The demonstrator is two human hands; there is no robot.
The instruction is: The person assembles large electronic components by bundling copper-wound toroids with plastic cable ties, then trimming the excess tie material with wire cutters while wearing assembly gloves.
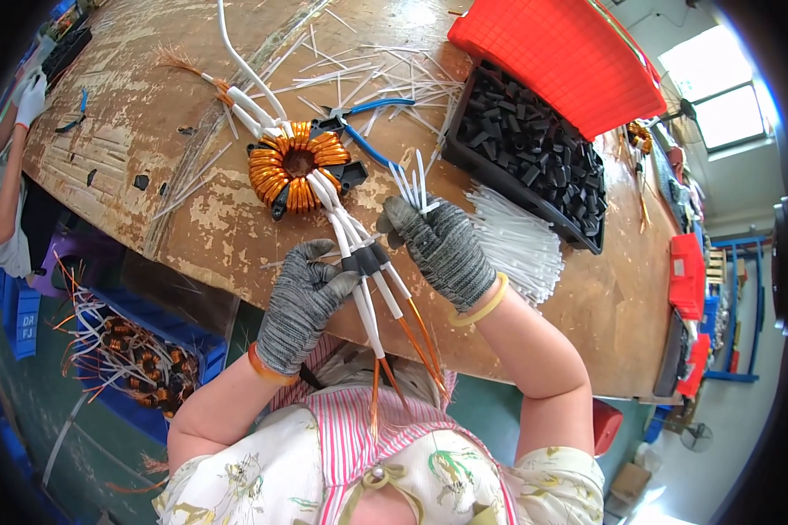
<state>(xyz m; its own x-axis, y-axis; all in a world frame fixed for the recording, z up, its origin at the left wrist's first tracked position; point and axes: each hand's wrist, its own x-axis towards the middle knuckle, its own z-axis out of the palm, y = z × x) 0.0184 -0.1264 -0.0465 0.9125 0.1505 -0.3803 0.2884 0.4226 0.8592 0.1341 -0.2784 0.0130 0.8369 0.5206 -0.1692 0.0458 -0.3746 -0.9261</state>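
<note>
A toroidal coil (299,166) wound with copper wire lies on the table in front of me. White-sleeved leads (341,229) run from it toward my body, ending in bare copper-coloured strands. A black block (365,260) sits around the leads partway down. My left hand (302,306), in a grey knit glove, is closed with its thumb against the leads beside this block. My right hand (446,249), gloved the same way, pinches several white cable ties (418,185) that stick up past its fingers. Its fingertips are close to the leads. Blue-handled cutters (368,140) lie beside the coil.
A black bin (534,153) of black plastic pieces stands right, with a red crate (556,61) behind it. Loose cable ties (521,245) lie beside my right hand; cut-off bits (385,74) litter the far table. A blue crate (210,350) holds more coils. Another person's gloved hand (31,101) shows far left.
</note>
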